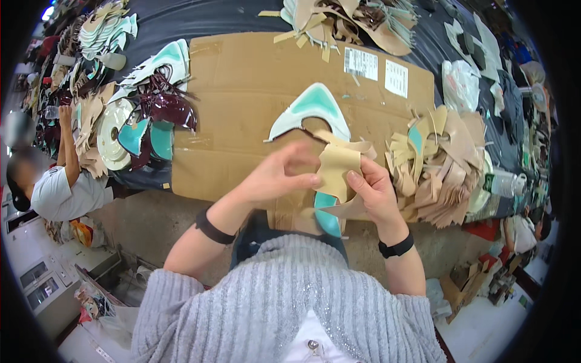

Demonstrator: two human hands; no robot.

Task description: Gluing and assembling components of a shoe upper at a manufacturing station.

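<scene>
My right hand [373,186] is closed on a beige leather piece [339,168], thumb on its face, in front of my chest. My left hand [281,172] is at the piece's left edge, its fingers blurred but held apart from the thumb, whose tip is near that edge. A turquoise strip [327,221] shows below the beige piece; whether it is joined to it I cannot tell. Just beyond my hands lies a curved white shoe-upper piece with turquoise lining [316,100], its arch pointing away from me.
A cardboard sheet [242,91] covers the table before me. Fanned beige leather pieces [445,175] are heaped at right, beside a clear plastic bottle [508,183]. Dark red pieces [172,110] and a cream round reel [112,136] stand left. Another person [63,193] is at far left.
</scene>
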